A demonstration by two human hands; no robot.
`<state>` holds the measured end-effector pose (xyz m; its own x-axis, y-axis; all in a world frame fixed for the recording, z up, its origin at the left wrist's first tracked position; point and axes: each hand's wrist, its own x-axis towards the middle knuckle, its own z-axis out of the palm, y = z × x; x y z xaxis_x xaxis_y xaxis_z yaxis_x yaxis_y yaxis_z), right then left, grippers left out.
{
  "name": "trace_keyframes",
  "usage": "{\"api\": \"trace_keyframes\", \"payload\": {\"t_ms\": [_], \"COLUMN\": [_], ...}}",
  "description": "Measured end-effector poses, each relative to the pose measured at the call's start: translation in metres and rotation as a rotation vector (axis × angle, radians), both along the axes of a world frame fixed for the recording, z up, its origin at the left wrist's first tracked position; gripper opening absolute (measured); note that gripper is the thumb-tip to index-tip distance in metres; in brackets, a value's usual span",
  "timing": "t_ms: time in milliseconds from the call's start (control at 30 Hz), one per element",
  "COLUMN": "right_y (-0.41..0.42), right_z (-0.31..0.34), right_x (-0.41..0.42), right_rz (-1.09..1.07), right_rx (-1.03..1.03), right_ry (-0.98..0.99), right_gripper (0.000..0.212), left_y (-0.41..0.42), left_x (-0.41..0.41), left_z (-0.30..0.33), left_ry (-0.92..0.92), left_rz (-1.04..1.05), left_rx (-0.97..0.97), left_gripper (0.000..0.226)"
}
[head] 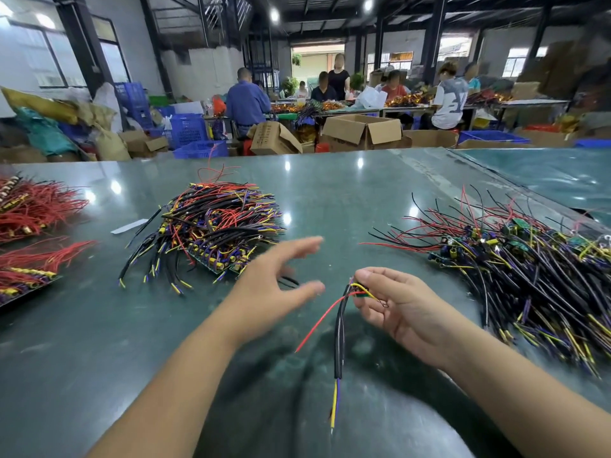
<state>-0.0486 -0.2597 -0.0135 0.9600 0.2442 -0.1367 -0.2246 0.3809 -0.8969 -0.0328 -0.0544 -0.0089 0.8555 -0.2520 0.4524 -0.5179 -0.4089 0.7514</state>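
From the head camera, my right hand sits right of centre in the lower half of the frame, fingers curled inward and pinching the top of a wired board. I can make out only a sliver of green and a tangle of yellow and red at the fingertips; the rest of that end is hidden by the fingers. Its black sheathed cable hangs straight down, ending in bare yellow and blue leads low in the frame, and a single red wire trails off to the lower left.

My left hand, at centre, is spread wide with straight fingers and holds nothing. It is smeared by motion blur, so I cannot tell whether it touches the green table. A dark scrap between its thumb and fingers is too blurred to name.

A centre pile of the same wired boards lies above the left hand. A right pile runs off the right edge. Red wire bundles are cut by the left edge. People sit at far benches in the upper frame, soft in focus.
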Motion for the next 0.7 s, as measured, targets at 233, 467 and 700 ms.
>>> {"api": "trace_keyframes", "payload": {"t_ms": [233, 467, 700], "right_y": [0.003, 0.001, 0.009], "right_z": [-0.001, 0.001, 0.0], "right_x": [-0.003, -0.005, -0.01], "right_rz": [0.054, 0.166, 0.12], "right_rx": [-0.089, -0.118, -0.522], "right_ry": [-0.047, -0.075, -0.487], "right_gripper": [0.039, 0.031, 0.017], "left_y": [-0.023, -0.018, -0.015], "left_x": [-0.013, -0.017, -0.012], "left_z": [-0.001, 0.008, 0.008], "left_ry": [-0.056, 0.208, 0.519], "left_rz": [-0.195, -0.212, -0.05], "left_rx": [-0.013, -0.268, -0.473], "left_gripper": [0.028, 0.016, 0.01]}}
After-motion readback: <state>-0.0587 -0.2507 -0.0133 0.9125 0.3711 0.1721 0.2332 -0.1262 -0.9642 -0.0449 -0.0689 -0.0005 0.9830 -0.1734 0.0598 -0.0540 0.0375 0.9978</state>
